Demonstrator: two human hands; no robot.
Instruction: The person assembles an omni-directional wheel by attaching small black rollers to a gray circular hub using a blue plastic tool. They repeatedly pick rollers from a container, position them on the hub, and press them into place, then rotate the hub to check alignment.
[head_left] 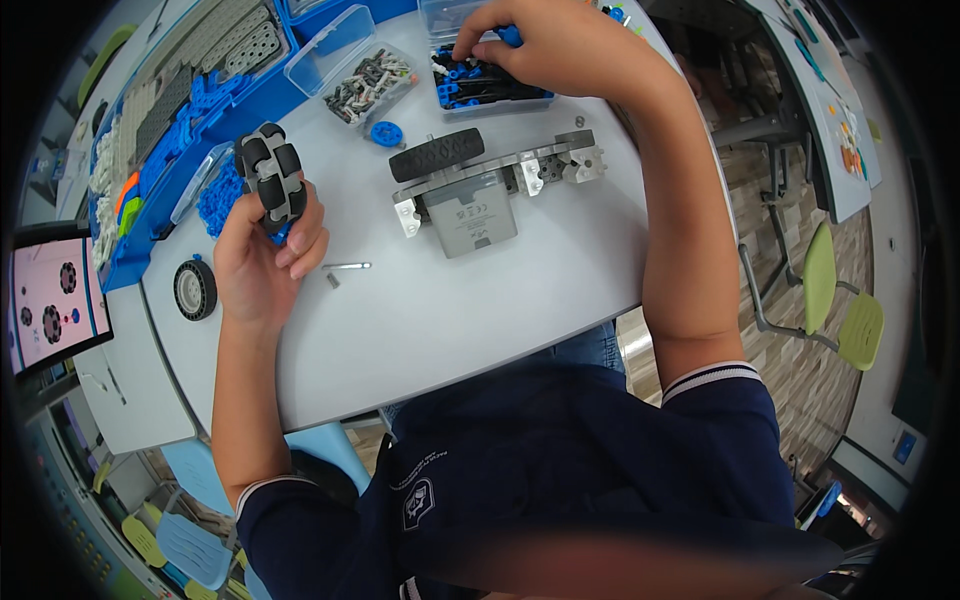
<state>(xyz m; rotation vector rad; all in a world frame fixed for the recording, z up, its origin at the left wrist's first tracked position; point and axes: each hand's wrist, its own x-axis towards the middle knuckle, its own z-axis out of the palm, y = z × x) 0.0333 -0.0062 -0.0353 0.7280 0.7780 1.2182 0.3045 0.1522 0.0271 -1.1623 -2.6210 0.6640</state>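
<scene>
My left hand [262, 265] is closed around an omni wheel [270, 175] with black rollers and a grey frame, held upright above the table. A bit of blue plastic shows under the wheel between my fingers. My right hand [540, 45] reaches over a clear box [490, 88] of black and blue plastic connectors, its fingers bent down into the parts. A small blue plastic piece [509, 36] shows in the curl of that hand; the fingertips are partly hidden. Between my arms lies a metal chassis [520, 172] with a black tyre [437, 155] and a grey block [472, 215].
Left of the chassis lie a loose wheel [195, 290], a metal rod [347, 266] and a blue disc [386, 133]. A clear box of grey pins [370, 88] and a blue parts tray [125, 245] stand behind. A screen [60, 300] is at far left.
</scene>
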